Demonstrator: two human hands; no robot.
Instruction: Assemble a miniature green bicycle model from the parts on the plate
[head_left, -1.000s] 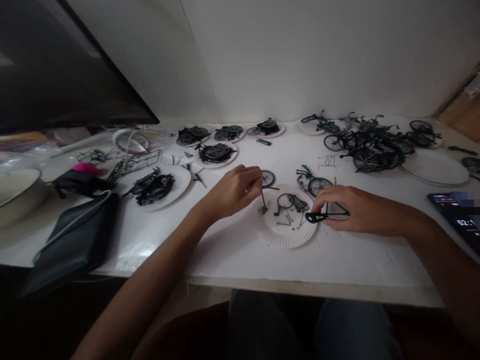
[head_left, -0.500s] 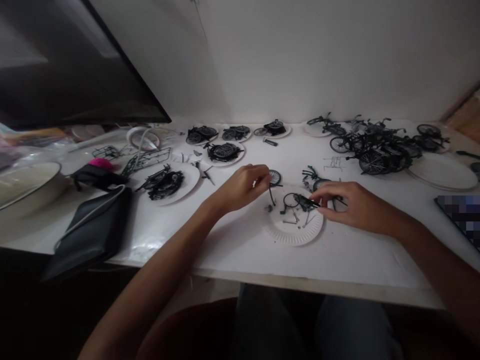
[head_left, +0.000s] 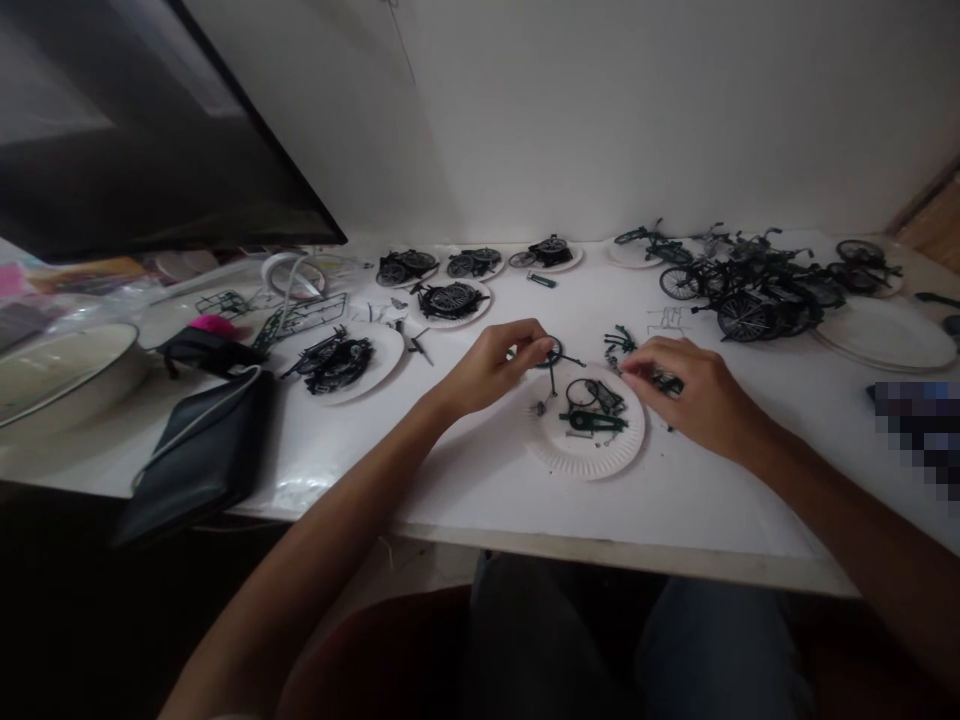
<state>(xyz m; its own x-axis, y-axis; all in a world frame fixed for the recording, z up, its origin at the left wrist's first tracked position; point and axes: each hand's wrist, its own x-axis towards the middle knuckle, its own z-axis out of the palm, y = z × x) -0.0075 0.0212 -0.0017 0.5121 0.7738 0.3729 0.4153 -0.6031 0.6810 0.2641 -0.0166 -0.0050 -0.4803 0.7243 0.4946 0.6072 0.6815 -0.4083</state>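
Observation:
My left hand (head_left: 499,365) is closed in a pinch above the left rim of a white paper plate (head_left: 589,466). Between its fingertips is a thin dark bent rod-like part (head_left: 553,379). A small toy bicycle wheel (head_left: 555,347) shows just behind those fingertips. My right hand (head_left: 686,390) is also closed, thumb and fingers together at the plate's right edge, beside a dark green handlebar-like part (head_left: 619,340). Whatever it pinches is too small to make out. On the plate lie a green elongated chain-guard-like piece (head_left: 596,421), a dark ring (head_left: 582,394) and small metal bits.
Plates with black bicycle parts (head_left: 450,299) stand along the back and left. Assembled toy bicycles (head_left: 757,285) crowd the back right beside stacked plates (head_left: 874,335). A black case (head_left: 199,450), a white basin (head_left: 75,375) and a screen (head_left: 165,150) are on the left.
My right hand has let go of the green elongated piece, which now lies on the plate, and has moved slightly up toward the handlebar-like part. The rod in my left hand has turned.

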